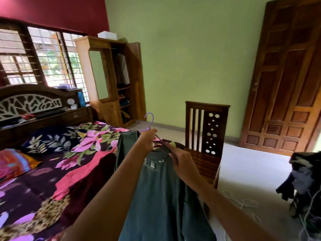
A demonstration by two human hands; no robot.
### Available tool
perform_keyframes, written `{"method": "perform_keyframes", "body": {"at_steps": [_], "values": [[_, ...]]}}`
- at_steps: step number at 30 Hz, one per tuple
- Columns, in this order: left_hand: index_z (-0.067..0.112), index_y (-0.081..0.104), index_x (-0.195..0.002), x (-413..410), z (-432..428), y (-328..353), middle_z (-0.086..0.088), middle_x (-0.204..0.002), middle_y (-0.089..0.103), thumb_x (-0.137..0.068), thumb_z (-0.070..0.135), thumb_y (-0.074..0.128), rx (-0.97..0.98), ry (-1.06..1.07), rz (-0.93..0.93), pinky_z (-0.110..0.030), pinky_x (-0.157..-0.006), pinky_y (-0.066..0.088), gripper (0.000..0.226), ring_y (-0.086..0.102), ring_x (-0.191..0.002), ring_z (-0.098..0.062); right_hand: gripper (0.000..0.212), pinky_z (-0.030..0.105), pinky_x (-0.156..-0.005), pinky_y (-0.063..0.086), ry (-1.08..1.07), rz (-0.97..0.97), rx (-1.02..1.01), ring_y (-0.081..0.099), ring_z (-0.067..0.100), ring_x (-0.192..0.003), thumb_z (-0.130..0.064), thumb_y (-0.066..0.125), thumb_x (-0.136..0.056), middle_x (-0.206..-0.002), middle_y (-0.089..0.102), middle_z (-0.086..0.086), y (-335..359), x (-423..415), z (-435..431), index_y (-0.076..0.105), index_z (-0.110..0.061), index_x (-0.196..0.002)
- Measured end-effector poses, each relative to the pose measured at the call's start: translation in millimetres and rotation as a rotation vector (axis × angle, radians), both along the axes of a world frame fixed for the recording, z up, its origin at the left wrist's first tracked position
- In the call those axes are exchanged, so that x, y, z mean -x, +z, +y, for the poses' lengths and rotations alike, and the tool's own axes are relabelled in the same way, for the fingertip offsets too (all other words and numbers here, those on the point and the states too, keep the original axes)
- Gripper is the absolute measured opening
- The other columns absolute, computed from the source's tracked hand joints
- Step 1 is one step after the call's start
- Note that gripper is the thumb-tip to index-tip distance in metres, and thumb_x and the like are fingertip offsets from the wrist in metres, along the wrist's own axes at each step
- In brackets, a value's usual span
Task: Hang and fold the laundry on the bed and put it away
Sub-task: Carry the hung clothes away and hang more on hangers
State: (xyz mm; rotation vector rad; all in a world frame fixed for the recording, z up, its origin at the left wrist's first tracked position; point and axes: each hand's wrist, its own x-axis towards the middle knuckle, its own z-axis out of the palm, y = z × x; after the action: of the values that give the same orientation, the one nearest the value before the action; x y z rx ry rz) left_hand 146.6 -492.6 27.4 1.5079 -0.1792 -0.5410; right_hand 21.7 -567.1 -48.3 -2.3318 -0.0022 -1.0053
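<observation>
A dark green t-shirt [161, 193] hangs in front of me, its collar label facing me. A purple hanger [150, 121] pokes up from the neck. My left hand [147, 140] grips the hanger just below its hook. My right hand [180, 160] pinches the collar and the hanger's right arm. The bed [57, 164], under a floral cover, lies to the left. An open wooden wardrobe [111, 79] with hanging clothes stands in the far corner.
A wooden chair [206, 136] stands just behind the shirt at the bed's foot. A pile of dark clothes [305, 180] sits on a stand at the right. White cord [241, 202] lies on the floor. A closed wooden door [286, 75] is at the far right.
</observation>
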Motion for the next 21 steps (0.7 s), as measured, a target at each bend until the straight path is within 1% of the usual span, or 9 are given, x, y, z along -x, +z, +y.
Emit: {"method": "perform_keyframes", "body": {"at_steps": [2,4,6,9,11,14,16,19,21], "values": [[0.002,0.047,-0.120,0,-28,0,-0.010,-0.085,0.047,-0.098,0.015,0.043,-0.013,-0.049,-0.062,-0.032,-0.069,0.039,0.026,0.047,-0.081,-0.024,0.050,0.041,-0.086,0.054,-0.084,-0.015,0.045,0.067,0.026,-0.091,0.003,0.051,-0.089,-0.105,0.068,0.018,-5,3,-29,0.045,-0.006,-0.138],[0.004,0.051,-0.110,2,-58,-1,-0.006,-0.079,0.050,-0.098,0.018,0.046,-0.036,-0.082,-0.161,-0.026,-0.063,0.040,0.019,0.048,-0.071,-0.017,0.053,0.029,-0.086,0.053,-0.174,0.008,0.055,0.067,0.026,-0.090,0.006,0.053,-0.088,-0.105,0.068,0.017,-9,6,-63,0.044,-0.008,-0.138],[0.007,0.058,-0.093,2,-83,-3,-0.006,-0.080,0.057,-0.096,0.019,0.050,-0.095,-0.077,-0.344,-0.024,-0.060,0.043,0.015,0.051,-0.068,-0.014,0.049,0.021,-0.083,0.049,-0.245,-0.008,0.025,0.067,0.025,-0.090,0.006,0.054,-0.089,-0.103,0.068,0.016,-9,9,-99,0.047,-0.006,-0.136],[0.006,0.065,-0.100,6,-118,-14,-0.007,-0.090,0.063,-0.090,0.019,0.059,-0.296,-0.037,-0.735,-0.025,-0.071,0.041,0.017,0.056,-0.079,-0.016,0.046,0.026,-0.076,0.053,-0.352,-0.022,-0.019,0.068,0.025,-0.088,0.008,0.051,-0.089,-0.103,0.070,0.016,-1,14,-162,0.051,-0.005,-0.133],[0.007,0.061,-0.109,12,-134,-24,-0.003,-0.094,0.060,-0.086,0.022,0.064,-0.433,-0.103,-0.867,-0.024,-0.074,0.039,0.027,0.054,-0.086,-0.015,0.044,0.033,-0.077,0.056,-0.425,-0.024,-0.024,0.068,0.026,-0.094,0.006,0.050,-0.090,-0.106,0.069,0.016,5,21,-199,0.051,-0.007,-0.133],[0.007,0.055,-0.117,17,-169,-41,-0.006,-0.105,0.060,-0.083,0.029,0.068,-0.508,-0.248,-0.842,-0.023,-0.075,0.043,0.042,0.056,-0.092,-0.016,0.044,0.041,-0.080,0.056,-0.488,0.025,-0.025,0.065,0.027,-0.102,0.003,0.046,-0.093,-0.111,0.068,0.016,11,35,-254,0.051,-0.010,-0.135],[0.008,0.054,-0.119,21,-194,-46,-0.008,-0.109,0.063,-0.082,0.030,0.070,-0.480,-0.306,-0.812,-0.016,-0.070,0.045,0.046,0.058,-0.091,-0.014,0.045,0.043,-0.080,0.056,-0.509,0.038,0.007,0.065,0.029,-0.102,0.004,0.046,-0.092,-0.112,0.067,0.017,12,43,-287,0.050,-0.010,-0.135],[0.010,0.054,-0.119,28,-243,-53,-0.003,-0.100,0.065,-0.082,0.028,0.069,-0.463,-0.384,-0.801,-0.012,-0.059,0.042,0.043,0.059,-0.079,-0.007,0.047,0.039,-0.082,0.054,-0.584,0.061,0.036,0.065,0.031,-0.101,0.007,0.049,-0.090,-0.112,0.067,0.017,6,56,-333,0.051,-0.009,-0.135],[0.009,0.055,-0.118,31,-274,-58,-0.003,-0.098,0.066,-0.082,0.026,0.070,-0.462,-0.429,-0.804,-0.015,-0.064,0.047,0.043,0.062,-0.081,-0.010,0.050,0.041,-0.081,0.052,-0.656,0.105,0.028,0.063,0.033,-0.104,0.006,0.046,-0.089,-0.114,0.066,0.018,-1,64,-359,0.051,-0.013,-0.135]]}}
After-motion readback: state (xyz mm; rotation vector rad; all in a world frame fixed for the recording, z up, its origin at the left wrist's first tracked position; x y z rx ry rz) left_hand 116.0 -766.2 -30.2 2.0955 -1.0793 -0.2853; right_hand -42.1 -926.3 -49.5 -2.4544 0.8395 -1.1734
